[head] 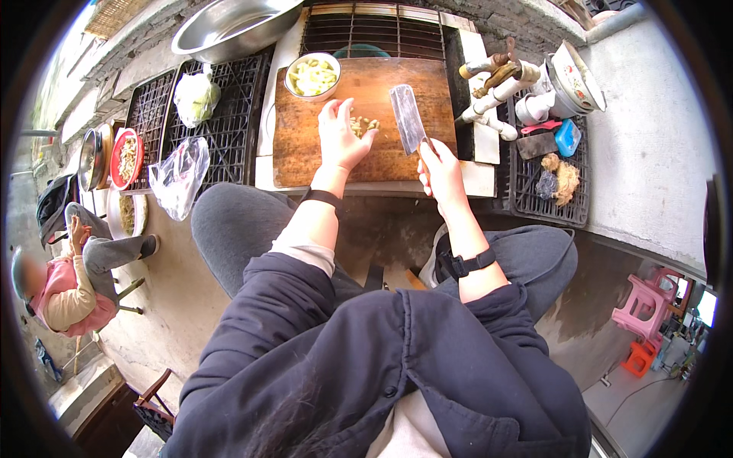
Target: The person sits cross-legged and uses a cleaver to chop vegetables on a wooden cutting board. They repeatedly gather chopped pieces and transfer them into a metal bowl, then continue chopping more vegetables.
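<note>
A wooden cutting board (309, 154) lies before me. My right hand (441, 172) grips the handle of a cleaver (408, 117), its broad blade over the right part of the board. My left hand (343, 134) is over the board with thumb and fingers spread, beside a small pile of chopped pale green vegetable pieces (365, 126); whether its fingertips touch them I cannot tell. At the board's upper left corner stands a white bowl (290, 87) filled with cut light green vegetable pieces.
Black plastic crates (229, 166) at left hold a cabbage (196, 98) and a clear plastic bag (180, 174). A metal basin (197, 48) stands beyond. White pipes (497, 97) rise right of the board, near a crate with scrubbers (566, 182). Another person (74, 292) sits at far left.
</note>
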Motion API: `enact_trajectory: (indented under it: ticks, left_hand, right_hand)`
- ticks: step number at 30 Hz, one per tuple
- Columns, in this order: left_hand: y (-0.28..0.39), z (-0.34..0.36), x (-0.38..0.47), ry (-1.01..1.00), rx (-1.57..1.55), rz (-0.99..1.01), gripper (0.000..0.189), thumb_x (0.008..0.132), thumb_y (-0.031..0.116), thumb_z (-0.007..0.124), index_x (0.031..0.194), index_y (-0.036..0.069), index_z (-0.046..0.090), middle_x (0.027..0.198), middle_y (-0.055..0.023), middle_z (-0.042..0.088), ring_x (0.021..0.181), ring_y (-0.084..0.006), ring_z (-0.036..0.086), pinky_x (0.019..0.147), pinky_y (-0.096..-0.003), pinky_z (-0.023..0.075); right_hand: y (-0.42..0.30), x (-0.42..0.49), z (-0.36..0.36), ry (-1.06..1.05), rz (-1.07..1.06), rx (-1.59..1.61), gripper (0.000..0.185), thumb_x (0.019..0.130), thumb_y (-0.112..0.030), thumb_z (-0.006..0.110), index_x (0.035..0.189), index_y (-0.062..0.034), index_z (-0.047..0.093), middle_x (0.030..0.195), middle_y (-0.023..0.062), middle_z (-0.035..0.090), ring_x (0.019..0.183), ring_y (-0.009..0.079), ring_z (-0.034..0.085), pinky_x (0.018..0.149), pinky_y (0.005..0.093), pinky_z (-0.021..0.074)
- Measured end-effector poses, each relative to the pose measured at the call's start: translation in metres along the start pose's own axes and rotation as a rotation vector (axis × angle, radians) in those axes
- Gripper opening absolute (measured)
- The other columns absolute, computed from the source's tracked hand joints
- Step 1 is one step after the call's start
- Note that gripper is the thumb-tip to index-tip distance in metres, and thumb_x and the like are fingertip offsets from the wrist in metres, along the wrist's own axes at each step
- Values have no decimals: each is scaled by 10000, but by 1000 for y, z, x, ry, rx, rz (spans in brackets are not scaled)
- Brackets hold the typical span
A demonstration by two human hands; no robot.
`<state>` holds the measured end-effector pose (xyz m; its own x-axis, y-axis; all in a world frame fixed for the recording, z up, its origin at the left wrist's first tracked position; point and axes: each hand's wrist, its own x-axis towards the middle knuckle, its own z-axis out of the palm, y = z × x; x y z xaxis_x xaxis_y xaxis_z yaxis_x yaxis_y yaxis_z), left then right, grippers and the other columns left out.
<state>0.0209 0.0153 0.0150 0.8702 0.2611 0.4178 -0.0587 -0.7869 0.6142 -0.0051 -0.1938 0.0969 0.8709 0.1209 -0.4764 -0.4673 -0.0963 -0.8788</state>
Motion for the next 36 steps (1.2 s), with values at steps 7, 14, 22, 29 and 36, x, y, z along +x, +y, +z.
enact_trajectory:
  ticks: [7, 14, 22, 29, 36]
  left_hand:
    - [-5, 14, -1, -210, -89, 64, 535, 701, 205, 840, 1177, 39, 662, 1212, -145, 639, 1170, -334, 565, 1017, -415, 451]
    - [9, 12, -6, -105, -166, 100, 310, 726, 144, 797, 1021, 80, 725, 1088, -71, 689, 1077, -290, 605, 1005, -437, 445]
    - [-5, -3, -15, 20, 26, 140, 115, 752, 106, 716, 865, 118, 702, 935, -62, 669, 1014, -294, 605, 1032, -513, 387]
    - [-24, -5, -21, 105, -63, 54, 59, 769, 47, 674, 821, 53, 648, 882, -114, 635, 935, -329, 597, 896, -452, 473]
    - [-10, -5, -23, 118, -16, 32, 227, 785, 144, 674, 1000, 69, 676, 1120, -149, 636, 1157, -351, 548, 1068, -486, 375]
  right_hand:
    - [-7, -5, -2, 21, -4, 119, 283, 1016, -309, 552, 1166, -74, 595, 705, -25, 518, 501, 41, 451, 400, 202, 345]
    - [3, -2, 5, 21, 26, 46, 283, 1013, -317, 558, 1177, -91, 602, 697, -26, 515, 501, 39, 451, 396, 199, 348]
    - [20, -3, 25, 227, -408, -734, 386, 983, -351, 571, 1287, -115, 593, 999, 104, 692, 882, 262, 676, 788, 380, 526]
    - [30, -16, 43, 280, -549, -1101, 321, 920, -272, 653, 1221, -170, 606, 978, 112, 606, 920, 332, 652, 775, 458, 531]
    - [39, -37, 31, 326, -558, -1307, 313, 884, -230, 691, 1183, -164, 624, 951, 94, 591, 924, 300, 641, 761, 435, 532]
